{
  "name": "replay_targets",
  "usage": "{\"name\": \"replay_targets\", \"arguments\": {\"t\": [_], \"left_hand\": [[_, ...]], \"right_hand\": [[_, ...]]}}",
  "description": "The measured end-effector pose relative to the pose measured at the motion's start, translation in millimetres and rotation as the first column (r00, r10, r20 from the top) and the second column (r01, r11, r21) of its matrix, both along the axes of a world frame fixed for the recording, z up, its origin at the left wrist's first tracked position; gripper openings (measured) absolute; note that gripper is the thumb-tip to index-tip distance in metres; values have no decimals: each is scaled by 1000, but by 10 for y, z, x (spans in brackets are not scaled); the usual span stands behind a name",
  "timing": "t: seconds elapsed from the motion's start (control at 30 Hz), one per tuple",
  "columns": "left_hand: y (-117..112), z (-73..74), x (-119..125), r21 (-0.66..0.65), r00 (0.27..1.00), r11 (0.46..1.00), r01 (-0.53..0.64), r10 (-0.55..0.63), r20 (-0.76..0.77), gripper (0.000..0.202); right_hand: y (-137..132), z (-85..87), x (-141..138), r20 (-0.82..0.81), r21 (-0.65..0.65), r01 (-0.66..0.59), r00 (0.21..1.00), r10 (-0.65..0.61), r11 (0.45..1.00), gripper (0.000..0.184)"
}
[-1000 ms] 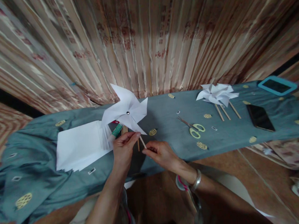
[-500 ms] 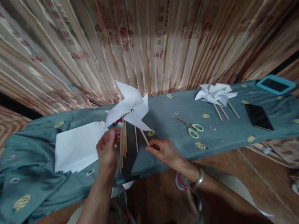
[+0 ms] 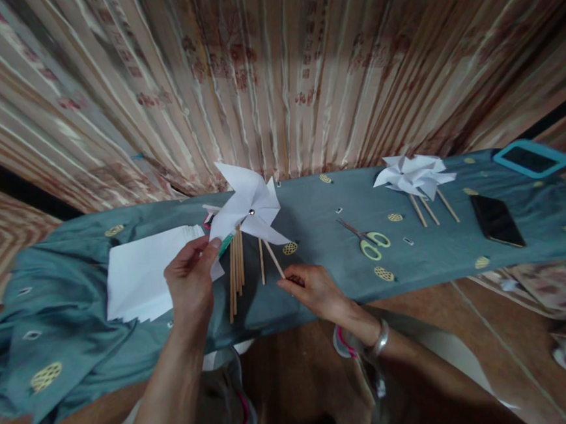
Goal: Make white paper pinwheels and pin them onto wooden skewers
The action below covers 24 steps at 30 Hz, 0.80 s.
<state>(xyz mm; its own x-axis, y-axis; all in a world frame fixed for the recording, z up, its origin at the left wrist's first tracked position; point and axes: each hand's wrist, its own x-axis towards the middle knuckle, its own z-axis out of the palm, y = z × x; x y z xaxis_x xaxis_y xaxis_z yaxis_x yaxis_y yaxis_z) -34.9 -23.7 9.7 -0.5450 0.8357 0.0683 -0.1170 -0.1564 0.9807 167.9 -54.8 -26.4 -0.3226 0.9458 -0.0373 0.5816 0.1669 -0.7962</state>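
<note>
A white paper pinwheel with a metal pin at its centre stands above the table on a thin wooden stick. My right hand is closed in a pinch on the stick's lower end. My left hand has its fingertips pinched on the lower left blade of the pinwheel. Under the pinwheel several loose wooden sticks lie on the grey-blue cloth. A stack of white paper lies just left of my left hand.
The low table is covered by a grey-blue cloth. Green-handled scissors lie to the right. Further right are finished white pinwheels, a black phone and a teal-cased device. A striped curtain hangs behind.
My left hand left the stick, moved left and now pinches a blade. The pinwheel has turned and tilted slightly. The right hand stayed on the stick's end.
</note>
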Motion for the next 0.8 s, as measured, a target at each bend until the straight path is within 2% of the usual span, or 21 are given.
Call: {"name": "replay_targets", "arguments": {"t": [0.17, 0.27, 0.33, 0.43, 0.53, 0.7, 0.8], "left_hand": [[-65, -53, 161, -89, 997, 993, 83, -83, 6, 30], [-90, -103, 274, -130, 983, 974, 183, -184, -1, 29], [-97, -146, 355, -121, 962, 959, 256, -265, -67, 25], [-112, -183, 478, -72, 892, 937, 343, -349, -288, 18], [-144, -162, 572, -49, 771, 907, 418, -383, -509, 12], [-187, -147, 633, -44, 661, 883, 468, -383, -646, 9], [-183, -204, 650, -30, 634, 875, 483, -373, -677, 11]], "right_hand": [[5, 10, -40, -6, -8, -1, 1000, 1, 1000, 18], [-7, -2, -61, -34, -13, 2, 999, -2, 1000, 18], [-15, -5, -76, -41, -14, 8, 999, -8, 1000, 17], [-16, -9, -89, -33, -19, 38, 999, -39, 999, 15], [7, -30, -62, -31, -32, 82, 996, -83, 996, 15], [87, -60, 107, -93, 20, 146, 985, -143, 989, 15], [146, -51, 263, -103, 40, 219, 971, -214, 975, 16]]}}
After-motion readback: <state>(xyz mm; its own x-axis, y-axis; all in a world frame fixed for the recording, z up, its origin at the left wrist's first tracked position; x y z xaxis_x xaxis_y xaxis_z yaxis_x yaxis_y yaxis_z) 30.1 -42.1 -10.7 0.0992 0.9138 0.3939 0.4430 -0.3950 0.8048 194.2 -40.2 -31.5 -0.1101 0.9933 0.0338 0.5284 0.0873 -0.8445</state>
